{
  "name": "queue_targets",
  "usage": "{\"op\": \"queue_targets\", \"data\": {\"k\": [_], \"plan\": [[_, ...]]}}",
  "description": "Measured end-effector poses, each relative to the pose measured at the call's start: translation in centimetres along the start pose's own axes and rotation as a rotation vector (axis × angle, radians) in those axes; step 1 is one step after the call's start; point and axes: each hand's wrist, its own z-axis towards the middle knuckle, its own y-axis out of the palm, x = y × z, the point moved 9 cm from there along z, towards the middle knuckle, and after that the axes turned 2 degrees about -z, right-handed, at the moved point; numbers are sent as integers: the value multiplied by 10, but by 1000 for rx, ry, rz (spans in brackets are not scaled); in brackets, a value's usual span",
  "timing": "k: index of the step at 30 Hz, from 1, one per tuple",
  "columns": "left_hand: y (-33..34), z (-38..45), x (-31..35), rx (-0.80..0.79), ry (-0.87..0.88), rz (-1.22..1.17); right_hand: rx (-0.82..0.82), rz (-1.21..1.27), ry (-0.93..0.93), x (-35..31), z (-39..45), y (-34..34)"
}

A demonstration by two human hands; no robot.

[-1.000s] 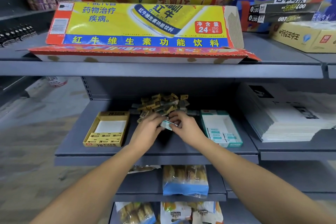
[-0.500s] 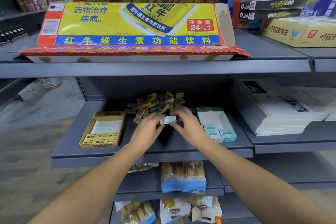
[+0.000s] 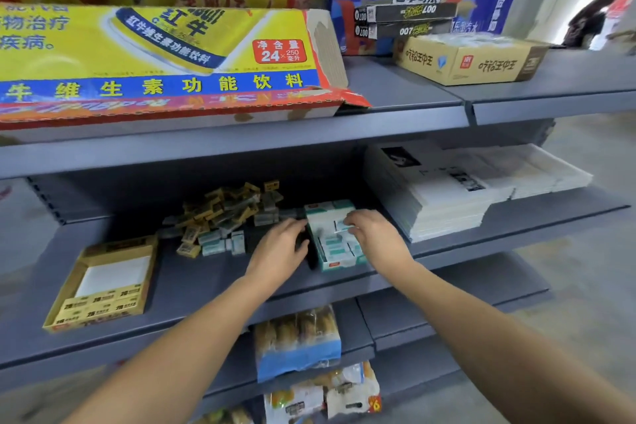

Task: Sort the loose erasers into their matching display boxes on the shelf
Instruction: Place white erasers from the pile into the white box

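Both forearms extended forward. Left hand [image 3: 279,249] palm down, fingers loosely bent. Right hand [image 3: 371,234] fingers curled, possibly pinching small item; view blurred.

Two display boxes stand on the middle shelf [image 3: 206,282]: one yellow display box [image 3: 103,282] at left and one teal-and-white display box [image 3: 332,237] at right. Between them lies one heap of loose erasers [image 3: 223,217], yellow-sleeved and teal-sleeved mixed, too many and too blurred to count. Two hands show, the left hand [image 3: 278,251] and the right hand [image 3: 375,234]; the upper shelf carries two stacked black cartons [image 3: 406,22].
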Motion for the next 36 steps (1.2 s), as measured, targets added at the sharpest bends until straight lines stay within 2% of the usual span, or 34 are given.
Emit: {"op": "queue_targets", "data": {"k": [4, 11, 14, 22, 28, 30, 32, 36], "plan": [[8, 5, 2, 1, 4, -13, -81, -114, 98, 33, -2, 1], [8, 9, -4, 11, -20, -11, -195, -277, 108, 40, 7, 25], [8, 7, -8, 24, -21, -17, -270, -326, 41, 33, 9, 39], [9, 6, -14, 31, -29, -30, -333, -320, 59, 45, 12, 58], [4, 0, -22, 43, -39, -16, -249, -296, -31, 25, 12, 44], [0, -3, -26, 49, -41, -9, -269, -303, -14, 19, 15, 44], [-6, -7, -32, 62, -52, -1, -182, -269, 27, 10, 22, 39], [-30, -17, -50, 113, -92, 39, -54, -22, 5, -40, 38, 38]]}}
